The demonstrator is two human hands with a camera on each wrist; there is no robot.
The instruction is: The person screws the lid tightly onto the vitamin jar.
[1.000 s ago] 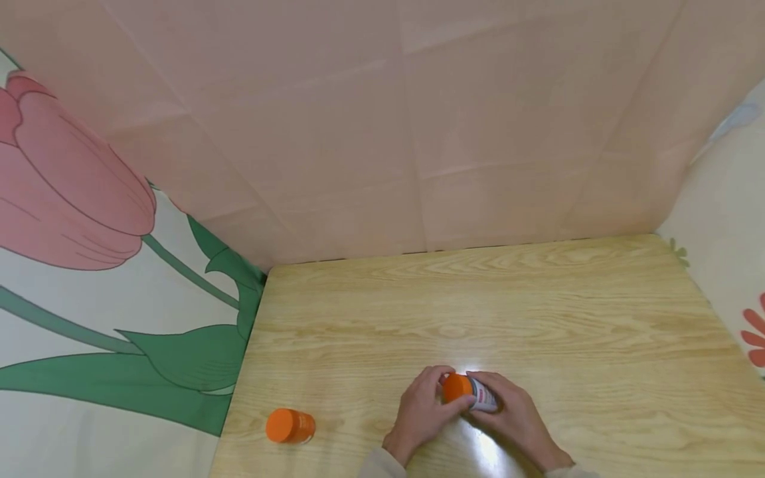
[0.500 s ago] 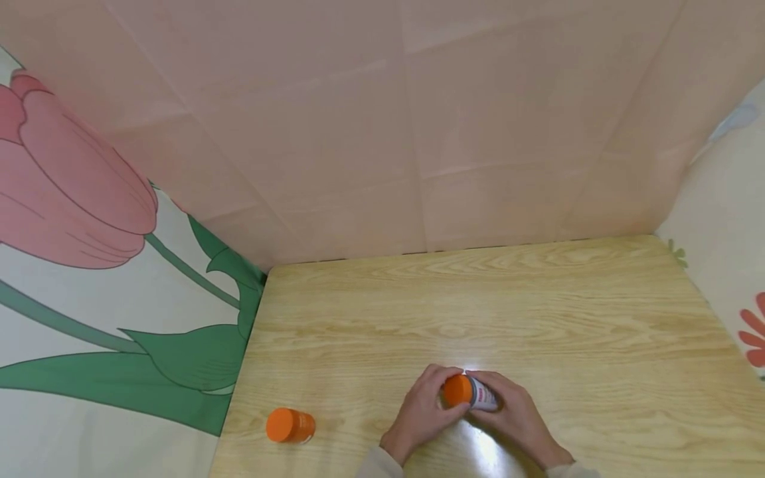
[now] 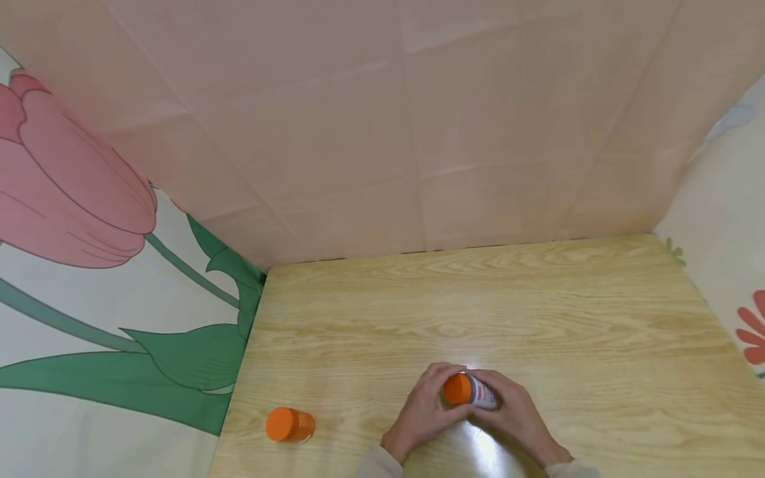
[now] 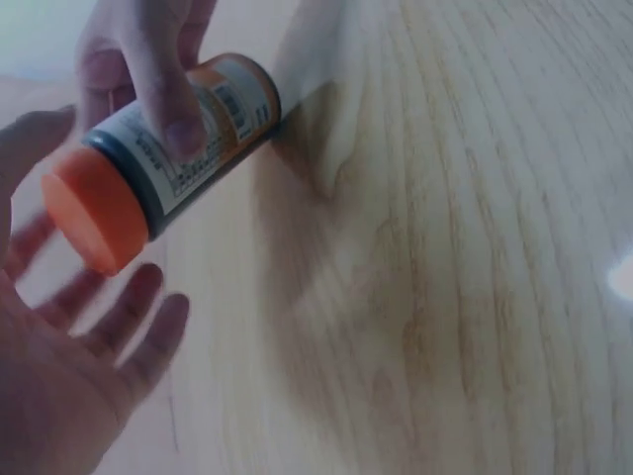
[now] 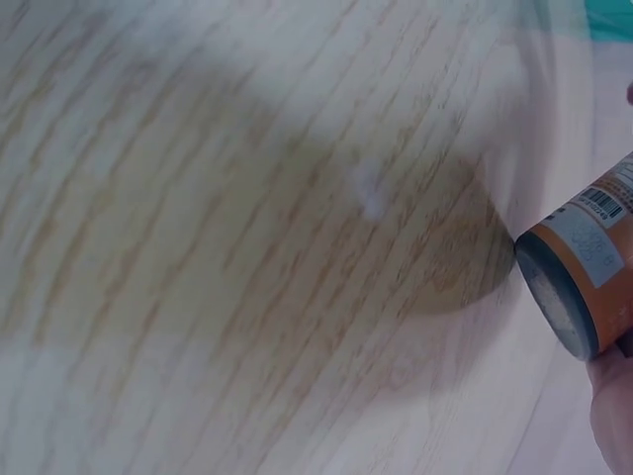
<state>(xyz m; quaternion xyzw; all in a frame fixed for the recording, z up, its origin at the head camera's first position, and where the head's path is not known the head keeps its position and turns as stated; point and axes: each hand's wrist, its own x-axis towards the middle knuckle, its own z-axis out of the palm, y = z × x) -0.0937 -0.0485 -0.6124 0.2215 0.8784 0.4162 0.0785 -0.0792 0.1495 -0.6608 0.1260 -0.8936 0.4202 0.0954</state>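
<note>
A small dark bottle with an orange screw cap and a white and orange label point(image 3: 483, 394) is tilted at the table's front, its cap toward the left. My right hand point(image 3: 518, 417) grips its body, and the thumb point(image 4: 178, 119) lies across the label in the left wrist view. My left hand point(image 3: 423, 413) curves around the cap point(image 3: 457, 389). In the left wrist view its fingers point(image 4: 129, 307) are spread and loose, with a gap to the cap. The bottle's base point(image 5: 556, 297) has its lower edge at the tabletop in the right wrist view.
A second orange bottle point(image 3: 290, 425) with an orange cap stands at the left front of the wood-grain table point(image 3: 370, 312). A plain pinkish cloth point(image 3: 335, 146) hangs behind. A tulip-print cloth point(image 3: 78, 186) borders the left side, and a flowered one point(image 3: 729, 219) the right.
The left thumb has come off the cap's near side, and the left fingers have loosened around it. The bottle and right hand stay nearly in place.
</note>
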